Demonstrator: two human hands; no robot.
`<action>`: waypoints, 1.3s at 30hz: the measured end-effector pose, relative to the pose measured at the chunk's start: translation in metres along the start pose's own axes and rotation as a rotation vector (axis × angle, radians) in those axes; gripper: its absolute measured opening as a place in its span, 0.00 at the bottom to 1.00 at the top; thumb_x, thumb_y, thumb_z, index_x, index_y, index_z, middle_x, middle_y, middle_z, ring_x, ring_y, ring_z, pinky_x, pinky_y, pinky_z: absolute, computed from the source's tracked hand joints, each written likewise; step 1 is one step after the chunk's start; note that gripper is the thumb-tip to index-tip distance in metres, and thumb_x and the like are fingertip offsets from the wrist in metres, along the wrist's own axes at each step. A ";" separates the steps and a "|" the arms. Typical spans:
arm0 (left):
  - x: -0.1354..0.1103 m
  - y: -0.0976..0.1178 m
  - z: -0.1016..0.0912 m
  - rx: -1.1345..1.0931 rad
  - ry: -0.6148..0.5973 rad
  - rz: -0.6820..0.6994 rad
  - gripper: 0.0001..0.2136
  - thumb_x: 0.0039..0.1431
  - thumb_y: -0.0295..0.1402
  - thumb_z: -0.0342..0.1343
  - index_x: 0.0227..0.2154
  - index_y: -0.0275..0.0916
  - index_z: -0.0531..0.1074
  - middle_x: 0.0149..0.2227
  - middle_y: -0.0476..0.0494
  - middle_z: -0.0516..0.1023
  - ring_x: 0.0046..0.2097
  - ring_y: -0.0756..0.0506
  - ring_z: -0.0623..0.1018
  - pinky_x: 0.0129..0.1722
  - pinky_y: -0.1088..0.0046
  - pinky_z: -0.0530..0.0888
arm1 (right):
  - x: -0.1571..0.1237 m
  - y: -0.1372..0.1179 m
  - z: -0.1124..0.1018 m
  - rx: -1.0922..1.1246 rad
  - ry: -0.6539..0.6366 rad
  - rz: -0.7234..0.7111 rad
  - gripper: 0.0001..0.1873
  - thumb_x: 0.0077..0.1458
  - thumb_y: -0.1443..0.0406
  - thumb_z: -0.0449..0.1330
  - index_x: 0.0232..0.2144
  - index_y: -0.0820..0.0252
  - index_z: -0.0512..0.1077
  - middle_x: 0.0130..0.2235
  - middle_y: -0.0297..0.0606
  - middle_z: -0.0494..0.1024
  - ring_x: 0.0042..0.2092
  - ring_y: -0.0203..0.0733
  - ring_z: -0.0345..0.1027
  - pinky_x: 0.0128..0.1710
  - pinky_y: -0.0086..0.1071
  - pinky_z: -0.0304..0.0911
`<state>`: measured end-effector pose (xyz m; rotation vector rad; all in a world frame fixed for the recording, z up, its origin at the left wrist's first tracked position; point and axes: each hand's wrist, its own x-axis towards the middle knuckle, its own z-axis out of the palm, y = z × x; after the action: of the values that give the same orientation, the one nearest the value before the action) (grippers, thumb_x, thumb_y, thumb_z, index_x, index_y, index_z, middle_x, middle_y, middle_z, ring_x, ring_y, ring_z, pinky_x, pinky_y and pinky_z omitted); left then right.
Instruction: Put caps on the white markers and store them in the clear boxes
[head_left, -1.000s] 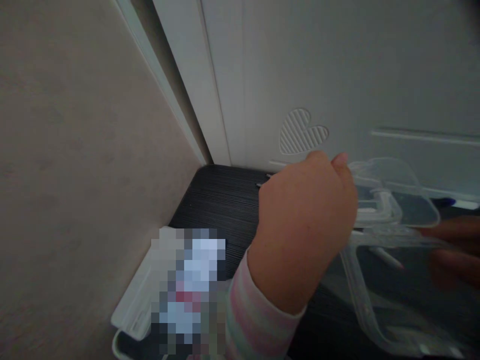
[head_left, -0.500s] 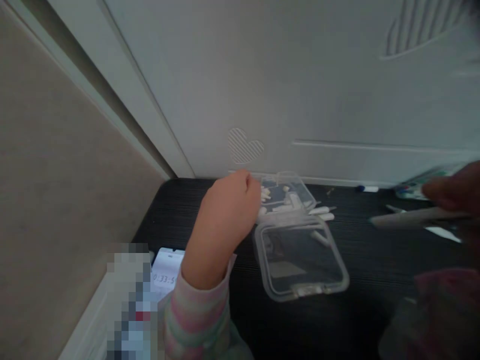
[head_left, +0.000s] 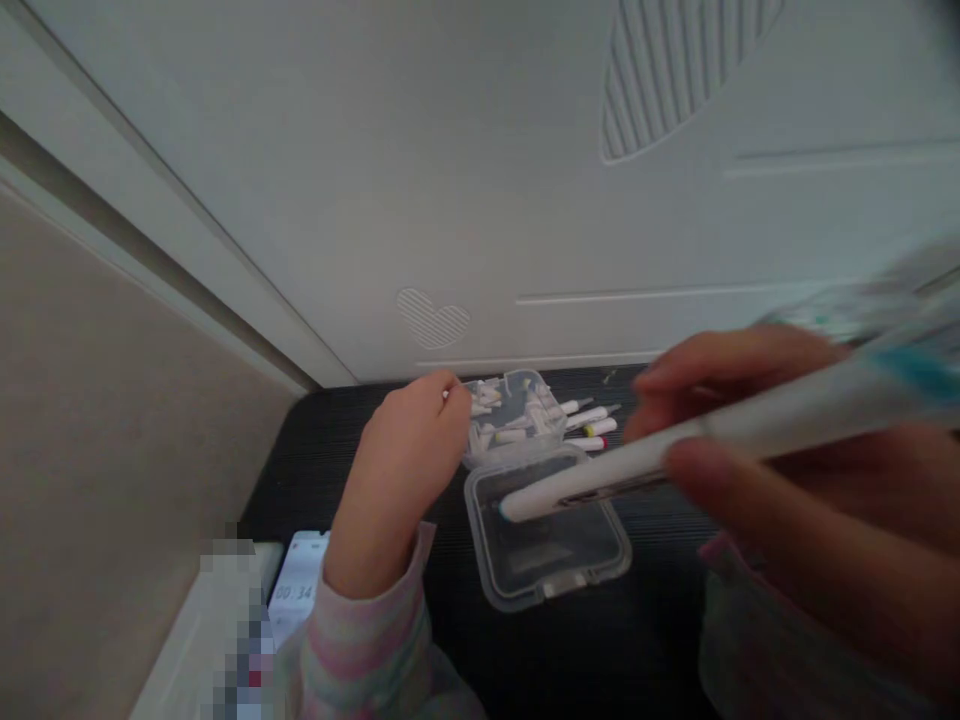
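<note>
My right hand (head_left: 765, 450) grips a long white marker (head_left: 622, 465) with teal ends, blurred by motion, between thumb and fingers. Its tip hangs over the lid of a clear hinged plastic box (head_left: 480, 560). The lid lies folded open toward me; the tray behind it holds several small white pieces (head_left: 536, 415). At the tray's left edge my left hand (head_left: 412, 445) is closed, knuckles up. Its fingertips are hidden, so I cannot make out what they hold. Several short white pens with coloured ends (head_left: 600, 427) lie right of the tray.
A phone (head_left: 296, 585) showing a timer lies on the dark table (head_left: 322, 440) left of my left sleeve. White panels with an embossed heart (head_left: 433, 318) rise behind the table. A clear, partly green item (head_left: 825, 315) is blurred behind my right hand.
My right hand has come in from the far right with the marker, which now reaches over the box lid. My left hand stays by the tray. The view has shifted to the right.
</note>
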<state>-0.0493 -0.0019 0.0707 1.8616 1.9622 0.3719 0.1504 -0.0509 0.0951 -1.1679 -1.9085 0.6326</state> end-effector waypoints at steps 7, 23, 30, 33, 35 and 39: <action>-0.003 0.003 -0.004 0.033 -0.005 0.005 0.15 0.54 0.34 0.39 0.28 0.39 0.72 0.31 0.43 0.77 0.35 0.44 0.74 0.34 0.71 0.67 | 0.010 -0.011 0.017 -0.152 -0.302 -0.166 0.04 0.53 0.65 0.57 0.33 0.56 0.65 0.30 0.28 0.72 0.34 0.34 0.66 0.49 0.34 0.56; -0.004 0.003 -0.002 0.104 -0.081 0.056 0.15 0.56 0.34 0.39 0.29 0.40 0.72 0.34 0.42 0.78 0.36 0.45 0.75 0.35 0.72 0.67 | 0.006 -0.011 0.034 -0.305 -0.408 -0.157 0.04 0.56 0.65 0.51 0.34 0.56 0.65 0.29 0.30 0.70 0.32 0.39 0.61 0.43 0.40 0.46; -0.003 0.003 -0.001 0.117 -0.076 0.070 0.15 0.56 0.34 0.39 0.29 0.40 0.72 0.36 0.42 0.78 0.38 0.45 0.76 0.39 0.71 0.68 | 0.004 -0.009 0.037 -0.356 -0.362 -0.205 0.04 0.56 0.64 0.53 0.35 0.56 0.67 0.30 0.30 0.71 0.33 0.39 0.62 0.42 0.40 0.45; -0.004 0.003 -0.001 0.111 -0.077 0.073 0.15 0.56 0.34 0.39 0.29 0.40 0.72 0.36 0.42 0.78 0.38 0.45 0.76 0.39 0.72 0.68 | 0.003 -0.009 0.040 -0.397 -0.326 -0.224 0.04 0.55 0.65 0.54 0.35 0.56 0.67 0.29 0.30 0.70 0.32 0.39 0.62 0.41 0.39 0.45; -0.004 0.002 -0.001 0.107 -0.077 0.076 0.15 0.56 0.34 0.39 0.28 0.40 0.72 0.35 0.43 0.78 0.38 0.45 0.76 0.39 0.72 0.68 | 0.003 -0.009 0.042 -0.416 -0.311 -0.229 0.03 0.54 0.66 0.55 0.34 0.55 0.68 0.28 0.30 0.70 0.32 0.39 0.62 0.40 0.39 0.45; -0.003 0.002 -0.001 0.113 -0.074 0.072 0.15 0.56 0.34 0.39 0.28 0.40 0.72 0.35 0.42 0.78 0.38 0.45 0.75 0.38 0.72 0.68 | 0.002 -0.010 0.042 -0.420 -0.311 -0.228 0.02 0.54 0.66 0.55 0.32 0.55 0.68 0.28 0.30 0.70 0.32 0.39 0.62 0.40 0.38 0.45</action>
<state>-0.0482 -0.0051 0.0732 1.9908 1.9072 0.2135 0.1102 -0.0539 0.0793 -1.1237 -2.4834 0.3070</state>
